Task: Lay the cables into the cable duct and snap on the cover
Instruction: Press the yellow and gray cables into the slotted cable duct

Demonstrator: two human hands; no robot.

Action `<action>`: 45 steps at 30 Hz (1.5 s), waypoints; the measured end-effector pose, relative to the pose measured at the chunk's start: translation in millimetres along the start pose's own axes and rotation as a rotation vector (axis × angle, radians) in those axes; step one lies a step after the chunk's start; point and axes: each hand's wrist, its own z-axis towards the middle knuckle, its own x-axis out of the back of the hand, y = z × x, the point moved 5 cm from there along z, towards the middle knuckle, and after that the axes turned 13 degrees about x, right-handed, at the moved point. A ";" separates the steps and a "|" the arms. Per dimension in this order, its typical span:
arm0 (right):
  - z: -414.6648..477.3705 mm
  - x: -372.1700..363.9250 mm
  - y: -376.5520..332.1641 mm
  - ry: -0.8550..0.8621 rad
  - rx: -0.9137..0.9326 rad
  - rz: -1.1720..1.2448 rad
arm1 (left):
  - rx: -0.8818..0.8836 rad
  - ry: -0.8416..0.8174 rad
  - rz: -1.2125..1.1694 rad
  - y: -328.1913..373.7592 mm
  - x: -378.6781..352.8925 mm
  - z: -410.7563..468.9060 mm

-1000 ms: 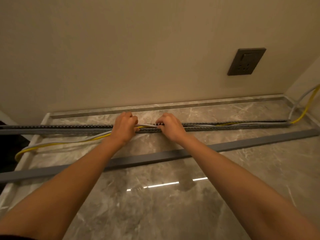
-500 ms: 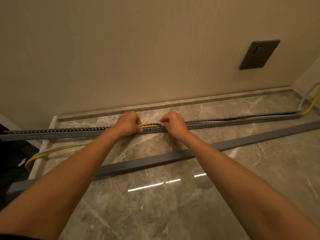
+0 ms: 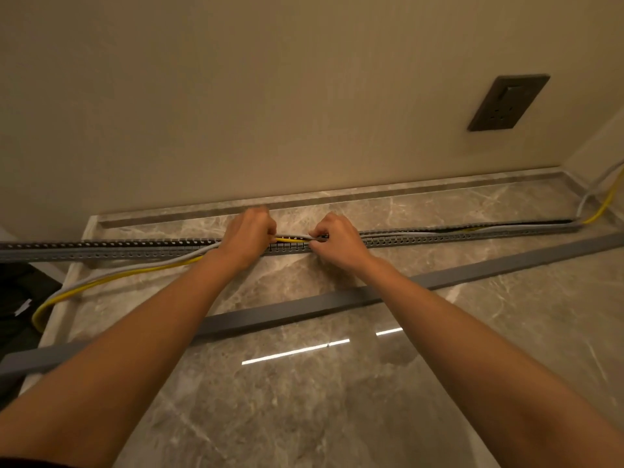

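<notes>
My left hand (image 3: 248, 239) and right hand (image 3: 339, 239) each pinch the cables (image 3: 292, 237) over the cable duct (image 3: 135, 248); unseated slack on the left may spring out, blocking the cover (image 3: 304, 307).

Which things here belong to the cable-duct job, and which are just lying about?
Part of the job:
- slotted cable duct
- yellow cable and grey cable, both partly outside the duct
- duct cover, lying loose on the floor
- left hand and right hand, both gripping the cables at the duct

Not part of it:
- wall socket
- white scrap at the left edge
</notes>
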 end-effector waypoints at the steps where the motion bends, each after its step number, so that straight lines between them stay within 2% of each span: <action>1: -0.4 0.0 0.9 -0.018 0.020 -0.009 | -0.008 -0.010 0.005 0.6 -1.4 -1.4; 5: -3.0 1.4 0.0 -0.045 0.080 -0.056 | -0.112 0.005 0.220 8.7 -5.4 -11.1; 8: -10.1 0.5 -7.2 -0.041 0.210 -0.217 | -0.139 0.010 0.365 15.8 -8.1 -19.0; 12: -15.8 -2.5 -14.5 -0.045 0.337 -0.411 | -0.128 0.022 0.386 23.0 -10.8 -28.4; 20: -24.6 6.5 -25.7 -0.021 0.362 -0.452 | -0.104 0.070 0.332 21.7 -8.7 -35.4; 24: -19.2 -0.1 -17.9 -0.070 0.386 -0.405 | -0.092 0.010 0.361 24.8 -12.0 -36.9; 32: -17.5 -3.0 -12.1 -0.092 0.364 -0.354 | 0.084 0.005 0.459 39.0 -16.6 -35.4; 36: -19.5 0.8 -9.8 -0.092 0.346 -0.335 | 0.108 -0.002 0.392 34.1 -15.0 -33.4; 42: -13.5 2.2 -16.0 -0.087 0.359 -0.317 | 0.062 -0.013 -0.008 15.0 3.7 -40.1; 45: -9.1 -3.2 -30.0 -0.078 0.360 -0.296 | 0.075 0.057 -0.056 -4.6 18.1 -42.6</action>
